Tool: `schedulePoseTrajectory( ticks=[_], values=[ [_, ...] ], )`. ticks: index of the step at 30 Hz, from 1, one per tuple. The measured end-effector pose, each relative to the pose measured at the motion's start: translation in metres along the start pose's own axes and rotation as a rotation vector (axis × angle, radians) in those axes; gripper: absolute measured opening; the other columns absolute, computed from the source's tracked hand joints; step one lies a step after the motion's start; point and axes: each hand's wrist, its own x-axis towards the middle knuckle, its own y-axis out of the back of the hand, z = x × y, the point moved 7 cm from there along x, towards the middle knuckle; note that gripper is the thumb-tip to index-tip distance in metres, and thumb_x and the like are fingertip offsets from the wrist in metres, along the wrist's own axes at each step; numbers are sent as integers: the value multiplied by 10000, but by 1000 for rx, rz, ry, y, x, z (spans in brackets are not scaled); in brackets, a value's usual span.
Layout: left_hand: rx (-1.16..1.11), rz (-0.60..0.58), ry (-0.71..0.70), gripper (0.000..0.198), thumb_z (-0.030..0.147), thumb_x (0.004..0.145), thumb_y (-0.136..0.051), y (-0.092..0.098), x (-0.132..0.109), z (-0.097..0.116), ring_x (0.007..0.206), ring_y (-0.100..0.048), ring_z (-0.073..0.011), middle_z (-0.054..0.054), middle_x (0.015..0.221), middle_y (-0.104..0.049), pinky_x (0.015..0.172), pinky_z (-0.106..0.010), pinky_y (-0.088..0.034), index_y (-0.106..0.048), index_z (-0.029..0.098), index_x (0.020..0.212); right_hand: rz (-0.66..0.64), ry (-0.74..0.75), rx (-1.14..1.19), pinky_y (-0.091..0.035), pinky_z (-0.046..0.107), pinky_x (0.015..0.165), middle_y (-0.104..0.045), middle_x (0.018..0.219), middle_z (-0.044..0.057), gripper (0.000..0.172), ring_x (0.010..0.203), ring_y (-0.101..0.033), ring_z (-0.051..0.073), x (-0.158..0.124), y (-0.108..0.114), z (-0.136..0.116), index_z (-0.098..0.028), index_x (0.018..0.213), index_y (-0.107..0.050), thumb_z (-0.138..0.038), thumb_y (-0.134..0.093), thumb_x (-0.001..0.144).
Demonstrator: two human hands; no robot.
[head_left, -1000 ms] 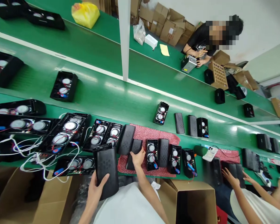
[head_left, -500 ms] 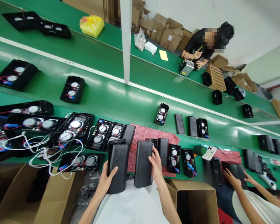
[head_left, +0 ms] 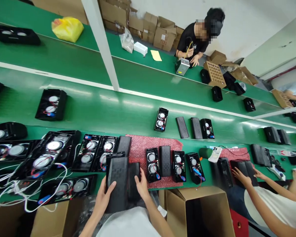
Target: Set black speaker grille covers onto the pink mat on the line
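My left hand point(head_left: 104, 195) is closed around a black speaker case point(head_left: 118, 184) with a ridged, patterned face, held upright at the bench's near edge. My right hand point(head_left: 142, 185) grips a narrower-looking black speaker cover point(head_left: 133, 176) close beside it on the right; its far side is hidden. Just right of that hand, an open speaker housing point(head_left: 153, 166) with two round silver drivers lies on pink bubble wrap point(head_left: 139, 146). A loose black cover point(head_left: 165, 161) and another open housing point(head_left: 178, 166) follow to the right.
Several open housings, such as one point(head_left: 86, 153), and tangled white cables point(head_left: 27, 200) crowd the left. Below the bench edge stands an open cardboard box point(head_left: 199, 194). A co-worker's hands point(head_left: 244, 177) work at the right. Across the green line point(head_left: 128, 115) sits another person point(head_left: 197, 39).
The view has swung right. My right hand has brought its cover lower and closer to the left-hand case, turning it narrower to view. The housing behind it now shows fully.
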Motion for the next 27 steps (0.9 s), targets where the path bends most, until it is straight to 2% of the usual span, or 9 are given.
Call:
schedulePoseTrajectory(
  ticks=[4, 8, 10, 13, 15, 19, 21, 23, 27],
  values=[
    [35, -44, -71, 836, 673, 815, -710, -42, 21, 3, 1506, -496, -348, -128, 1577, -589, 1294, -490, -353, -535, 221, 1496, 29, 44, -214, -461, 559, 1217, -644, 1490, 131, 526, 1405, -595, 327, -4, 31, -11, -270, 1482, -629, -393, -587, 972],
    [86, -88, -143, 806, 624, 892, -681, -80, 45, 17, 1519, -474, -334, -167, 1627, -524, 1304, -529, -315, -472, 203, 1546, 111, 108, -389, -231, 631, 1323, -363, 1719, 159, 667, 1612, -301, 367, 37, 64, -26, -228, 1580, -519, -344, -654, 937],
    [119, -99, -160, 790, 592, 910, -692, -95, 59, 25, 1513, -476, -353, -186, 1630, -512, 1287, -584, -322, -461, 200, 1557, 92, 150, -432, -217, 628, 1328, -287, 1759, 137, 787, 1638, -236, 384, 62, 66, -29, -243, 1578, -522, -278, -752, 826],
    [150, -115, -179, 771, 554, 916, -717, -112, 76, 34, 1498, -485, -371, -191, 1625, -512, 1261, -627, -340, -469, 204, 1557, 103, 166, -450, -279, 626, 1301, -304, 1758, 97, 795, 1625, -271, 387, 81, 61, -26, -301, 1547, -557, -207, -745, 780],
    [152, -127, -194, 748, 538, 930, -711, -123, 84, 39, 1490, -492, -366, -186, 1623, -513, 1257, -627, -345, -472, 204, 1555, 165, 135, -437, -277, 659, 1284, -277, 1764, 125, 738, 1627, -258, 395, 79, 61, -22, -268, 1554, -546, -211, -690, 833],
    [124, -170, -203, 660, 506, 955, -699, -145, 95, 43, 1449, -531, -353, -165, 1588, -547, 1244, -641, -357, -521, 210, 1517, 246, 76, -344, -147, 701, 1308, -241, 1762, 199, 683, 1654, -158, 403, 66, 64, -23, -134, 1566, -515, -248, -627, 901],
    [95, -180, -191, 642, 487, 958, -701, -153, 98, 45, 1475, -499, -360, -161, 1606, -525, 1251, -655, -338, -530, 209, 1510, 218, 71, -257, -183, 647, 1328, -336, 1727, 198, 649, 1635, -258, 363, 64, 59, -31, -126, 1567, -511, -321, -600, 954],
    [55, -191, -174, 640, 479, 960, -700, -156, 98, 45, 1505, -462, -364, -161, 1629, -501, 1263, -660, -315, -528, 209, 1513, 162, 56, -151, -305, 558, 1318, -444, 1676, 173, 646, 1578, -403, 307, 64, 46, -42, -152, 1583, -491, -419, -575, 1001],
    [-56, -247, -150, 634, 553, 974, -651, -149, 90, 45, 1531, -434, -355, -157, 1640, -498, 1285, -654, -276, -550, 212, 1499, 74, -22, 51, -462, 457, 1239, -554, 1600, 152, 765, 1461, -568, 267, 71, 17, -58, -172, 1621, -433, -522, -645, 973]
  ],
)
